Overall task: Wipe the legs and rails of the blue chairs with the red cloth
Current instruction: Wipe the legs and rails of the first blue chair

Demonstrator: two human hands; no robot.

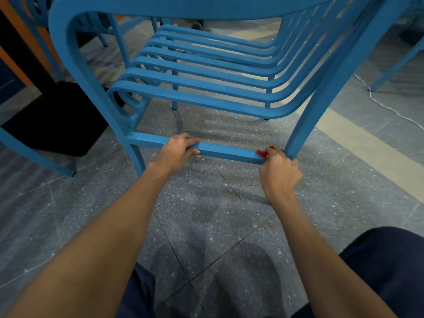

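Note:
A blue slatted chair (206, 92) stands right in front of me on the floor. Its low rear rail (227, 153) runs between the left back leg (137, 157) and the right back leg (298, 138). My left hand (176, 150) grips the rail left of its middle. My right hand (278, 173) is closed on the red cloth (263, 152), which is pressed on the rail's right end where it meets the right leg. Only a small bit of the cloth shows past my fingers.
A second blue chair's leg (36, 154) crosses the floor at the left, beside a black table base (57, 118). More blue chair parts stand at the back left and far right. A white cable (385, 106) lies on the speckled tile floor at right. My knees fill the bottom edge.

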